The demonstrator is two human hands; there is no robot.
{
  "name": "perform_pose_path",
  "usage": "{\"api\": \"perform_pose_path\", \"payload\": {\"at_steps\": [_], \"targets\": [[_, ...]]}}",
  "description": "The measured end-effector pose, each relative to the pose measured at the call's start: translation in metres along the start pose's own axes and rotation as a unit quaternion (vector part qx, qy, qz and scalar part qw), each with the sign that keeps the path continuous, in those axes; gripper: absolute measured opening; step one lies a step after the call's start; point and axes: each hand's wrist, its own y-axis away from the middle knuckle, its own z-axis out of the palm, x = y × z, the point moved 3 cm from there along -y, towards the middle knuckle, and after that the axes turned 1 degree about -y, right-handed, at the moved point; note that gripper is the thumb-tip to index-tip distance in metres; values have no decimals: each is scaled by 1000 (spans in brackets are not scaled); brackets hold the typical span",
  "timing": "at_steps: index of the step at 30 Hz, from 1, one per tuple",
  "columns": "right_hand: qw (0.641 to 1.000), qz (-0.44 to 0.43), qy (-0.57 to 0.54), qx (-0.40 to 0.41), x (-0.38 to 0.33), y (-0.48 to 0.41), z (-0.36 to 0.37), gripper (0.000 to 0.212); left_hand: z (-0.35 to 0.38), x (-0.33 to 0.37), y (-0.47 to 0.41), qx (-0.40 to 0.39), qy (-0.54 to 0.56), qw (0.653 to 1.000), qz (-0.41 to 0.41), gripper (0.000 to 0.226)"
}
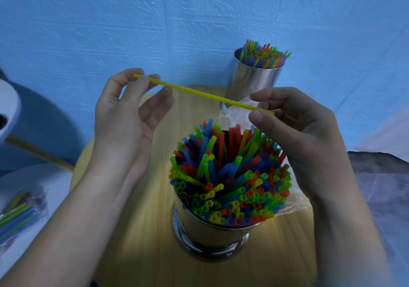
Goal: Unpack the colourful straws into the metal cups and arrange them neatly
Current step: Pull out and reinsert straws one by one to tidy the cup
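Observation:
A single yellow straw [203, 93] is held level above the table, tilted down to the right. My left hand [130, 109] pinches its left end between thumb and forefinger. My right hand [294, 127] pinches its right end. Below them stands a metal cup [210, 235] packed with colourful straws [228, 176] that lean in many directions. A second metal cup [252, 80], also full of colourful straws [264, 54], stands at the back by the wall.
The cups stand on a round wooden table [137, 231] against a blue wall. Clear plastic wrapping [294, 204] lies by the near cup's right side. A bag of straws [20, 213] lies on a white surface at the far left.

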Motion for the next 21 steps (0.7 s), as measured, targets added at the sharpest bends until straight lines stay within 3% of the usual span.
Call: {"api": "perform_pose_path", "payload": {"at_steps": [3, 5, 9, 12, 14, 16, 21], "targets": [[999, -15, -43, 17, -4, 2, 2, 13, 5, -8, 5, -34, -42, 998, -39, 11], [996, -25, -81, 27, -6, 2, 2, 13, 7, -14, 8, -73, -132, 987, -55, 10], [988, -69, -86, 109, -10, 2, -6, 9, 4, -18, 9, -166, -303, 937, -51, 9], [976, -103, -54, 183, -16, 4, -13, 22, 6, -18, 15, -244, -371, 893, -77, 21], [970, -122, -34, 205, -20, 5, -15, 25, 9, -15, 17, -261, -393, 879, -70, 12], [972, -124, 8, 198, -23, 6, -15, 26, 10, -13, 17, -254, -414, 873, -50, 12], [984, -102, 114, 90, -19, 6, -6, 23, 13, -11, 16, -253, -435, 864, -35, 11]]}}
